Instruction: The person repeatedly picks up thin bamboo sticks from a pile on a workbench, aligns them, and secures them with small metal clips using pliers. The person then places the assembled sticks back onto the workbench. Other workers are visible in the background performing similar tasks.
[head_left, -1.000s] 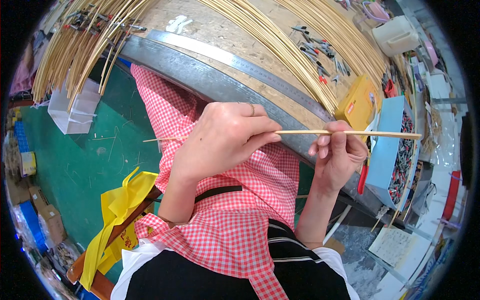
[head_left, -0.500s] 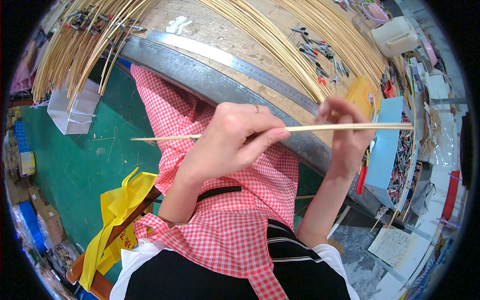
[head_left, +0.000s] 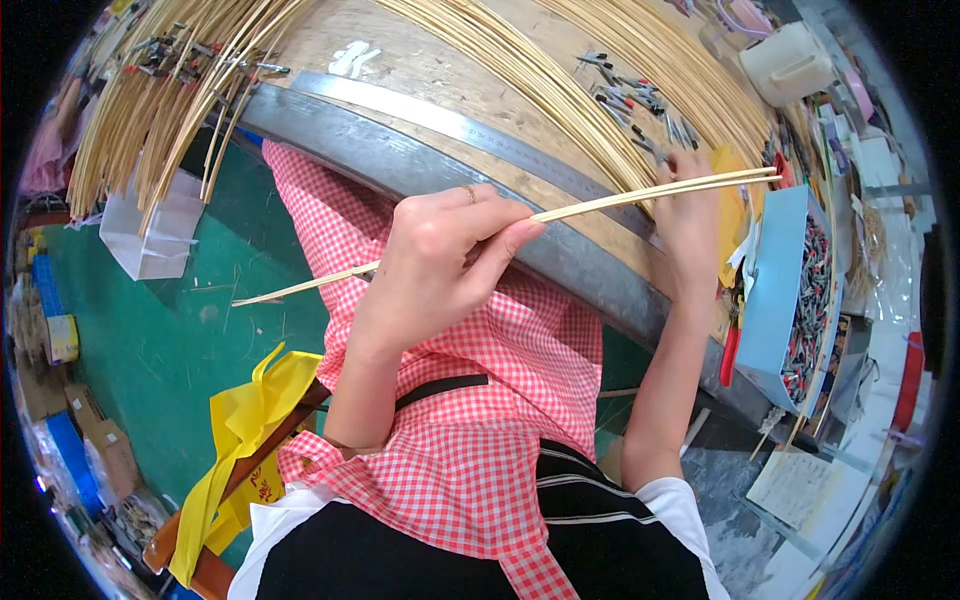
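Observation:
My left hand [head_left: 430,260] is closed round a pair of thin, pale bamboo strips [head_left: 640,197], pinching them between thumb and fingers above my lap. Their long ends slant up to the right and stand slightly apart; shorter ends [head_left: 300,287] stick out on the left, over the floor. Beyond the strips, my right hand [head_left: 688,205] reaches to the bench, its fingers curled together beside the small clips [head_left: 640,100] with grey, black and red parts. Whatever lies between those fingertips is too small to make out.
Long bundles of bamboo strips [head_left: 520,80] cross the wooden bench; more [head_left: 150,120] overhang its left end. A steel ruler [head_left: 440,118] lies along the metal front edge [head_left: 400,165]. A blue box [head_left: 768,300] of clips and red-handled pliers [head_left: 731,350] stand at right.
My right hand has moved from near the strips out to the clips on the bench. My left hand has shifted slightly left, and the strips have tilted up at their right end.

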